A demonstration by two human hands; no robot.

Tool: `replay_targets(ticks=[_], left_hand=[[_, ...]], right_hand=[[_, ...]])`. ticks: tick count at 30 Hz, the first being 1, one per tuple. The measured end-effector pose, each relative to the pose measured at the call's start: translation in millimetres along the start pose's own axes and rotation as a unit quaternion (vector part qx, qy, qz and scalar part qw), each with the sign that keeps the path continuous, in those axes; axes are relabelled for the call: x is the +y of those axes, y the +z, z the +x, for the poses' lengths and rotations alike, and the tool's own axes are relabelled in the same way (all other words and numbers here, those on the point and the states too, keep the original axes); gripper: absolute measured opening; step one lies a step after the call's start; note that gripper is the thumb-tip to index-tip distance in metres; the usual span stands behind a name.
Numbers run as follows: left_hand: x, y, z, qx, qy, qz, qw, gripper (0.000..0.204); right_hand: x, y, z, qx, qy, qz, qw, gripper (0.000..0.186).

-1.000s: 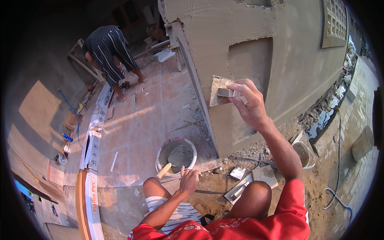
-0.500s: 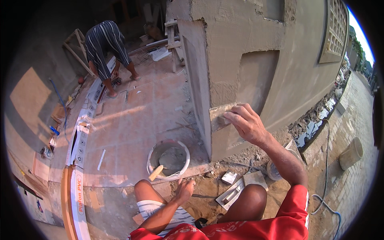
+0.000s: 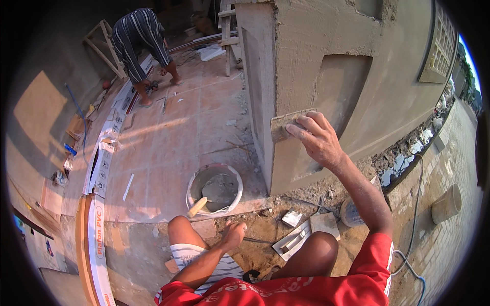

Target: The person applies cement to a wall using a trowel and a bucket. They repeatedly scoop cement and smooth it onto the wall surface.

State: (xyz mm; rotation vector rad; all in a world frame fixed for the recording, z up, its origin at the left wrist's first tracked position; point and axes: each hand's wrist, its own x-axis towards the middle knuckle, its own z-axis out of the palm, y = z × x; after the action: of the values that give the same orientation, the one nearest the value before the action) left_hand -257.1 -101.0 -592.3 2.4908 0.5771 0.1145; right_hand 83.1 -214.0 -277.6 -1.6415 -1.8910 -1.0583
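Note:
My right hand (image 3: 312,137) grips a flat mortar-coated float (image 3: 283,120) against the grey plastered wall (image 3: 342,28) at its corner, below and left of a recessed panel (image 3: 344,86). My left hand (image 3: 233,232) is low by my left knee, fingers curled in; what they hold, if anything, is hidden. Just beyond it a white-rimmed bucket (image 3: 219,189) holds grey wet mortar, with a pale wooden handle (image 3: 198,206) sticking out. Right of my left hand, a trowel (image 3: 291,242) lies with square boards on the sandy ground.
A co-worker (image 3: 140,46) bends over long white boxes (image 3: 97,229) running along the left. A wooden ladder (image 3: 227,41) stands behind the corner. At right are a pale bucket (image 3: 446,204), a hose (image 3: 414,224), a rubble-filled trench (image 3: 418,143) and a paved path (image 3: 459,148).
My right hand dipped with the float toward the corner, then rose slightly. My left hand's fingers, partly extended a second ago, are now curled. The view has shifted a little.

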Motion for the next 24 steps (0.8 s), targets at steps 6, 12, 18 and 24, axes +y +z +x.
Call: replay_targets(ticks=[6, 12, 18, 24], left_hand=[[4, 2, 3, -0.033, -0.015, 0.0, 0.999, 0.014], [-10, 12, 3, -0.093, -0.001, 0.026, 0.995, 0.02], [-11, 12, -1, -0.109, -0.019, 0.009, 0.994, 0.022], [-13, 14, -5, -0.133, -0.037, 0.011, 0.99, 0.018]], right_hand=[[-37, 28, -70, -0.147, -0.002, 0.074, 0.986, 0.045], [12, -81, 82, 0.167, 0.036, 0.02, 0.985, 0.033], [36, -131, 154, 0.159, 0.048, 0.027, 0.986, 0.03], [33, -51, 65, 0.083, 0.014, 0.001, 0.996, 0.036]])
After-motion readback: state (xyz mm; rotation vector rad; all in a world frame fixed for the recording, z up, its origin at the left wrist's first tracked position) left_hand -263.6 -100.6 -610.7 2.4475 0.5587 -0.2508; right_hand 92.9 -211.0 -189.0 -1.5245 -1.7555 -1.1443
